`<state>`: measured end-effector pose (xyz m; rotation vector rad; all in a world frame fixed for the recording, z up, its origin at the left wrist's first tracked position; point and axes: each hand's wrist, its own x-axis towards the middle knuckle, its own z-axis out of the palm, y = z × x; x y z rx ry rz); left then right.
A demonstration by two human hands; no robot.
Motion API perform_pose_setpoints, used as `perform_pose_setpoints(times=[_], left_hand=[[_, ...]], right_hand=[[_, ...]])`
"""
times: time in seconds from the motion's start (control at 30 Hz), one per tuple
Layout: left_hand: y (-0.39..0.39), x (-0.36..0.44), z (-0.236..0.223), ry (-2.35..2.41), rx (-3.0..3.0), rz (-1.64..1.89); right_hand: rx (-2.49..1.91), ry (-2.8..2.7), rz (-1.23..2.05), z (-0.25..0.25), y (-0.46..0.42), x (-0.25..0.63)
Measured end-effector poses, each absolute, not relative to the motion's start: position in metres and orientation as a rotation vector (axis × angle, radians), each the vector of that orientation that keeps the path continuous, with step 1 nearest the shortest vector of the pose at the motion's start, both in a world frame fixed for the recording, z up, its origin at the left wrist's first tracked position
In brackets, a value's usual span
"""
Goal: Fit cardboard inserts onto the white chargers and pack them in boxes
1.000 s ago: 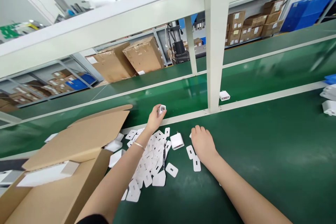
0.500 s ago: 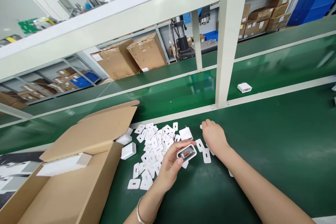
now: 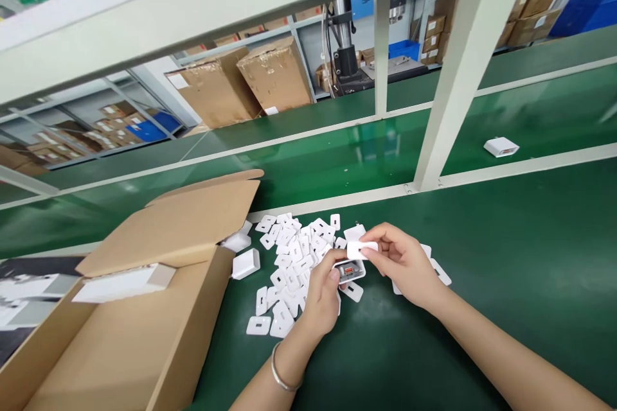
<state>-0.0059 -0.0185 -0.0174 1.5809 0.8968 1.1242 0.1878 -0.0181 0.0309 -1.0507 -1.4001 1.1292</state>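
Observation:
My left hand (image 3: 324, 292) grips a white charger housing (image 3: 351, 270) whose open end faces me. Inside it shows a grey cavity with an orange-red USB port. Just above that opening, my right hand (image 3: 402, 261) pinches a flat white cover plate (image 3: 361, 250) with a slot in it. Whether plate and housing touch, I cannot tell. A heap of similar slotted plates (image 3: 294, 263) lies left of and behind my left hand, and a few more plates (image 3: 440, 271) lie beyond my right wrist. Behind the held plate stands another white charger (image 3: 354, 232), partly hidden.
An open cardboard box (image 3: 193, 327) stands at the left, holding a white block-like piece (image 3: 126, 284). A white housing (image 3: 246, 264) lies beside it. A pale upright post (image 3: 460, 70) rises from the bench's back edge. Past it sits one more charger (image 3: 501, 147) on the green conveyor.
My right hand has come up and left from the loose plates on the bench, now with a cover plate in its fingers. My left hand still holds the housing. The view has shifted slightly.

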Motion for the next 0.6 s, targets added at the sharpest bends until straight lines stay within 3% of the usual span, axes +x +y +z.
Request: perform_pose_setpoints(times=[0.13,0.47,0.6], left_hand=[[-0.0157,-0.0037,-0.0117,0.96,1.655,1.082],[-0.0142,-0.0022,-0.0092,0.865,1.724,1.119],[-0.0147,-0.0017,-0.0102,0.734,1.743,1.237]], right_hand=[[-0.981,-1.379,1.3,0.0317,-0.0206,0.1819],[-1.087,-1.57,1.105,0.0317,-0.0211,0.1833],[-1.113,-1.522,1.252,0.0242,-0.0206,0.1824]])
